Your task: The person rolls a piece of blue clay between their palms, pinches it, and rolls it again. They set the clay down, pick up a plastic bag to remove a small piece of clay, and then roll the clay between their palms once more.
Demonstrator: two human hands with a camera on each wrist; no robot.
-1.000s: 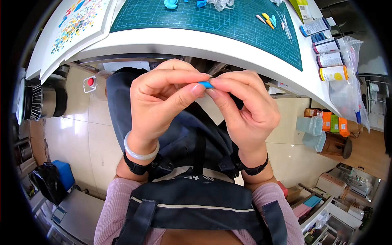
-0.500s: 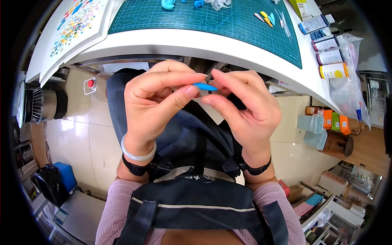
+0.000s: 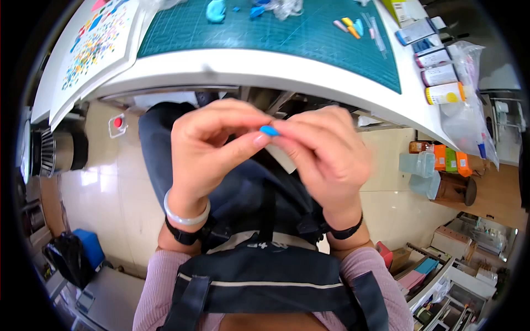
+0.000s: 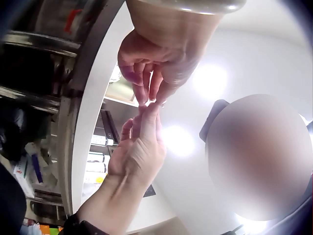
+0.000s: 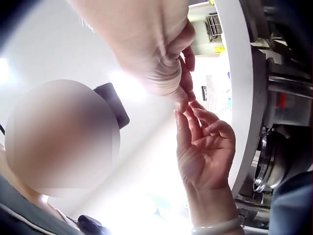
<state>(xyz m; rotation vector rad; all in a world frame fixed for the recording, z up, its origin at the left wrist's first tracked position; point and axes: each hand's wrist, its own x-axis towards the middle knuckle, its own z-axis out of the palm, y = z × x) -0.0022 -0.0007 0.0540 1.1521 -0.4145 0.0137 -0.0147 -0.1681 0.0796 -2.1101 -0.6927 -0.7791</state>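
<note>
Between the two hands, over the lap and in front of the table edge, is a small blue piece (image 3: pixel 269 131) that looks like soft clay. My left hand (image 3: pixel 201 146) pinches one end between thumb and forefinger. My right hand (image 3: pixel 331 151), slightly blurred, pinches the other end with thumb and forefinger. Fingertips of both hands meet around the piece. In the left wrist view the right hand (image 4: pixel 137 156) reaches up to the left fingertips; the right wrist view shows the left hand (image 5: pixel 208 152) from the palm side. The piece itself is hidden by fingers in both wrist views.
A green cutting mat (image 3: pixel 298 58) lies on the white table (image 3: pixel 182 69). On it are a light blue lump (image 3: pixel 216 11), clear plastic (image 3: pixel 287 7) and several small tapered pieces (image 3: pixel 350 27). Several bottles (image 3: pixel 444 94) line the right side; a sheet with coloured dots (image 3: pixel 96 47) lies left.
Half a second ago the right fingers were spread apart around the blue piece's end; now they pinch it. The blue piece shows less between the fingertips, and both hands sit slightly lower in view.
</note>
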